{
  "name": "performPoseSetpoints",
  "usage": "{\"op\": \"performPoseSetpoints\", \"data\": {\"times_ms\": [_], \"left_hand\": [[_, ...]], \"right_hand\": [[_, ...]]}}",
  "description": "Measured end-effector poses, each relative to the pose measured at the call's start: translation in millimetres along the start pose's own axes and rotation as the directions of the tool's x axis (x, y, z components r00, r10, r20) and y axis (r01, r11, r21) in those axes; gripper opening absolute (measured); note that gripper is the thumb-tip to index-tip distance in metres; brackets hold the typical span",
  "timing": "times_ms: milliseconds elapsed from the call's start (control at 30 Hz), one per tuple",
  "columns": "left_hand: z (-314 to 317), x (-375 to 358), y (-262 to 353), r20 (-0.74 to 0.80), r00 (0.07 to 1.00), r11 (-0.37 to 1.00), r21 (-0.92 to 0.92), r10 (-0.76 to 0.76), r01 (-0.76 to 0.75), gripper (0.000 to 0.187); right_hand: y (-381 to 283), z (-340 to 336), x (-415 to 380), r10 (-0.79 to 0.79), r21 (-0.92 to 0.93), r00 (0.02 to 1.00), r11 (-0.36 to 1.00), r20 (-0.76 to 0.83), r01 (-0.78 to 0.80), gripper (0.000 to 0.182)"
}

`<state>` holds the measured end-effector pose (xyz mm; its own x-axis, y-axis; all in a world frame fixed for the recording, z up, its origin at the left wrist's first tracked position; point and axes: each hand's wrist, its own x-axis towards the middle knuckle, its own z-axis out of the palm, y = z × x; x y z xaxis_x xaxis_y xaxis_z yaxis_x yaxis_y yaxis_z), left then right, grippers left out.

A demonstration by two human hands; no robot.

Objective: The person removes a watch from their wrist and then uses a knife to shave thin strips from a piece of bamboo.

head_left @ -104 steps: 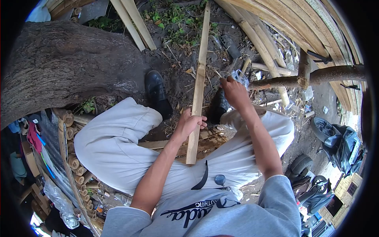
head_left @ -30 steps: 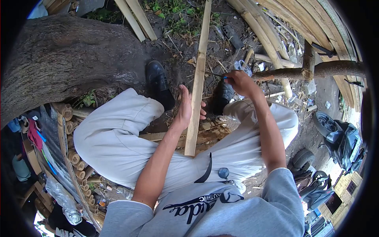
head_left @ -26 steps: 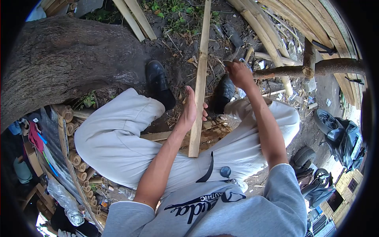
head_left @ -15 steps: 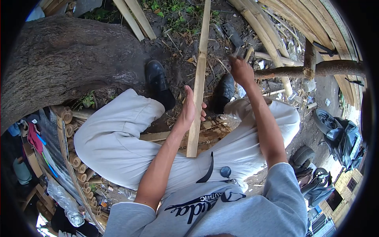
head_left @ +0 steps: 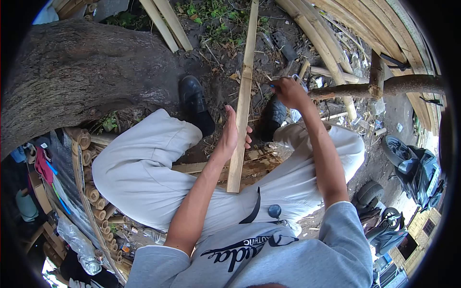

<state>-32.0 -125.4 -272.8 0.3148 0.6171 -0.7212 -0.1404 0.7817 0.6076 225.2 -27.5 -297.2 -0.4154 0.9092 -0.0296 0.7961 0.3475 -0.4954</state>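
Note:
A long split bamboo strip (head_left: 243, 98) runs from my lap out over the ground between my shoes. My left hand (head_left: 231, 135) holds it near its lower end, with the palm along its left side and fingertips showing past its right edge. To the right of the strip, my right hand (head_left: 290, 93) is closed and apart from it. A thin dark piece with a bit of blue shows at its fingers, too small and blurred to name.
A thick tree trunk (head_left: 91, 81) lies at left. Bamboo poles (head_left: 314, 33) and a branch (head_left: 403, 84) are at upper right. Cut bamboo (head_left: 96, 201) is stacked at lower left. Motorbikes (head_left: 413, 168) stand at right. My black shoes (head_left: 192, 93) rest on littered soil.
My right hand has moved slightly down and left toward the bamboo strip, and its wrist has turned. My left hand and the strip stay nearly in place.

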Motion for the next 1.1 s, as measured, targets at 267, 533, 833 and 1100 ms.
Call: {"op": "performPoseSetpoints", "data": {"times_ms": [267, 533, 833, 1100], "left_hand": [[0, 0, -1, 0.016, 0.999, 1.0, 0.011, 0.027, -0.027, 0.105], [5, -3, 2, -0.02, 1.0, 0.999, 0.034, 0.004, -0.003, 0.101], [10, -10, 14, 0.027, 1.0, 0.999, 0.034, 0.011, -0.012, 0.091], [6, -6, 3, 0.033, 0.997, 0.957, -0.283, 0.071, -0.059, 0.07]], "right_hand": [[-22, -14, 9, 0.056, 0.017, 0.998, 0.998, 0.008, -0.056, 0.021], [-42, -17, 15, 0.22, 0.016, 0.946, 0.975, -0.238, -0.222, 0.025], [-27, 3, 8, 0.303, -0.145, 0.936, 0.933, -0.181, -0.33, 0.02], [-92, -26, -15, -0.072, -0.148, 0.995, 0.987, -0.065, 0.061, 0.018]]}}
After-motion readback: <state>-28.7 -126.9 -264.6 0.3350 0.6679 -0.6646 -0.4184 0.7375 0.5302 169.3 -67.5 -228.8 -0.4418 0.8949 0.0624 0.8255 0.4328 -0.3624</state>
